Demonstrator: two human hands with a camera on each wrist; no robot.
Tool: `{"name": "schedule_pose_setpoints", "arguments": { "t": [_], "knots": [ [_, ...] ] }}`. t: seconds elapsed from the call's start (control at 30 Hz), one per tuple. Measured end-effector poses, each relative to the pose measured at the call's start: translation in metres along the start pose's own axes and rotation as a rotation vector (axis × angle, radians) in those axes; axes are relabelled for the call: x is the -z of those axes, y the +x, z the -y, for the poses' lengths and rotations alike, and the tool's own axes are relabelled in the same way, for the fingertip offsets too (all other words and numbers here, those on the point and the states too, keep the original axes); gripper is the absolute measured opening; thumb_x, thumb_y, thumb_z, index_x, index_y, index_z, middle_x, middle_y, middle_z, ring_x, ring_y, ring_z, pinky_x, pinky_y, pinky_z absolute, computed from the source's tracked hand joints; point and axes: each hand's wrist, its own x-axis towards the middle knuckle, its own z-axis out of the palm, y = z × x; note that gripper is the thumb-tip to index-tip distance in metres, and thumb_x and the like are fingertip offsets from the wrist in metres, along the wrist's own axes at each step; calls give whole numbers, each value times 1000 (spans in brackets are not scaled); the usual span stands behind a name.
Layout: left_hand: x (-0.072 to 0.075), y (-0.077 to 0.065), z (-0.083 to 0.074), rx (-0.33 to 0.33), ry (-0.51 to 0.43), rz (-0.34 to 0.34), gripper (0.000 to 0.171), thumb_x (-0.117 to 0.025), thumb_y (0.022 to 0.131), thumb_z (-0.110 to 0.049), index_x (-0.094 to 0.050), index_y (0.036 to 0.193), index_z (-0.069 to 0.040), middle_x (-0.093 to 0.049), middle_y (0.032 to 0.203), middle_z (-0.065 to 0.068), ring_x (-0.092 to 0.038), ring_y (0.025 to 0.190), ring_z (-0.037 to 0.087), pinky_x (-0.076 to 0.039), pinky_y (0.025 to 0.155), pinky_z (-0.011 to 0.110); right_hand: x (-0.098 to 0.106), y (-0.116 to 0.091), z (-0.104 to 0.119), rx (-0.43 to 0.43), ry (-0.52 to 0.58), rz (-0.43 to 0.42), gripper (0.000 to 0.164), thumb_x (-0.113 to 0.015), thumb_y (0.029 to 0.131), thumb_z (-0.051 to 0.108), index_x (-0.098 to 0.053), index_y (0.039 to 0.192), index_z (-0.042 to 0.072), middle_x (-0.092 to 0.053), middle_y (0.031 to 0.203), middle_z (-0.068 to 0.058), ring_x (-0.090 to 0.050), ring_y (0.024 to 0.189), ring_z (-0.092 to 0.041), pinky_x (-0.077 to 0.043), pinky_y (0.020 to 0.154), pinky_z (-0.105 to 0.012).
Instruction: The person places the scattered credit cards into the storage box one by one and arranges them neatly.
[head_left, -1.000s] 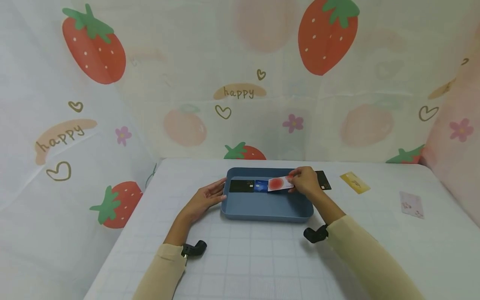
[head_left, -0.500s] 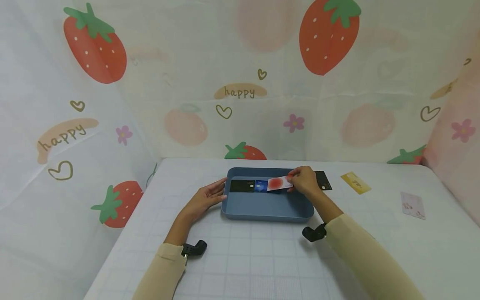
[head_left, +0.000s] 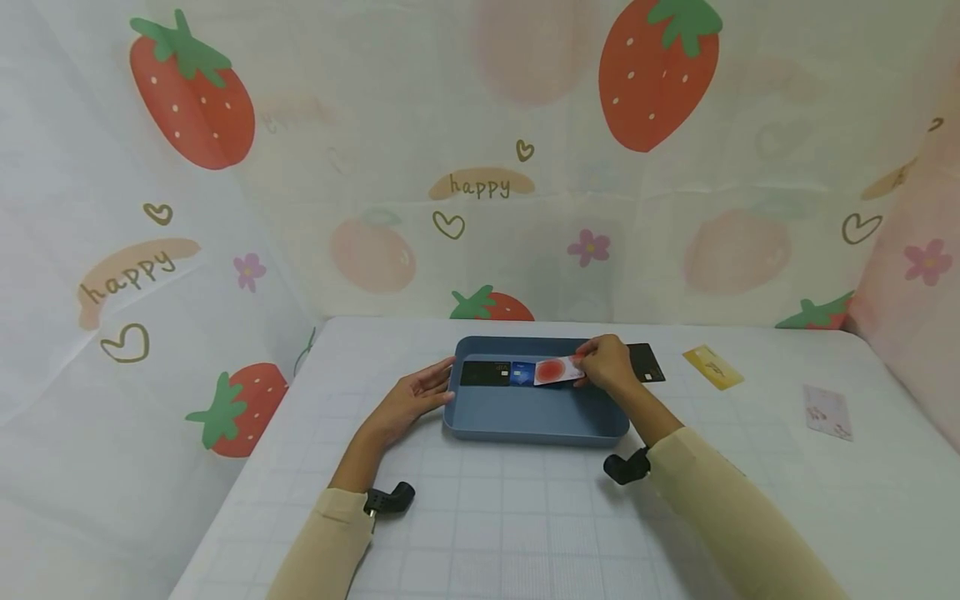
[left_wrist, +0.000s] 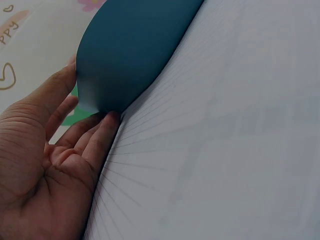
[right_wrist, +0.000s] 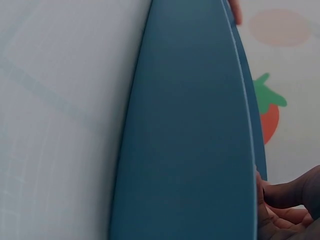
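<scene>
In the head view my right hand (head_left: 606,365) reaches over the blue tray (head_left: 536,438) and pinches the right end of a white card with a red circle (head_left: 552,370). That card overlaps the right part of a blue card (head_left: 522,374) lying inside. Left of the blue card lies a black card (head_left: 485,373). My left hand (head_left: 411,402) rests against the tray's left side, thumb toward the front corner and fingers extended along the wall. The left wrist view shows its fingertips touching the outer wall. In the right wrist view the tray's wall hides the cards and part of my right hand.
Right of the tray on the white table (head_left: 510,533) lie another black card (head_left: 647,363), partly behind my right hand, a gold card (head_left: 713,367) and a pale card with a faint print (head_left: 828,412). A strawberry-print curtain (head_left: 645,233) stands behind the table.
My right hand and the card with the red circle have edged very slightly left and lower. My left hand stays against the tray.
</scene>
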Motion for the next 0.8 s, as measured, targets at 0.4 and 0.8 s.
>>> {"name": "schedule_pose_setpoints", "arguments": {
  "t": [0.4, 0.8],
  "knots": [
    [0, -1, 0, 9, -3, -3, 68, -67, 99, -8, -34, 159, -8, -34, 163, 12, -36, 148, 25, -42, 109, 24, -1, 0, 2, 28, -145, 10, 28, -64, 91, -7, -64, 116, -19, -66, 105, -34, -70, 55, -22, -55, 49, -23],
    [-1, -1, 0, 16, 4, -11, 67, -66, 99, -8, -35, 159, -9, -35, 162, 10, -37, 147, 23, -42, 109, 24, 0, 0, 2, 112, -257, 27, 26, -61, 88, -5, -65, 108, -20, -69, 97, -33, -68, 52, -19, -54, 47, -24]
  ]
}}
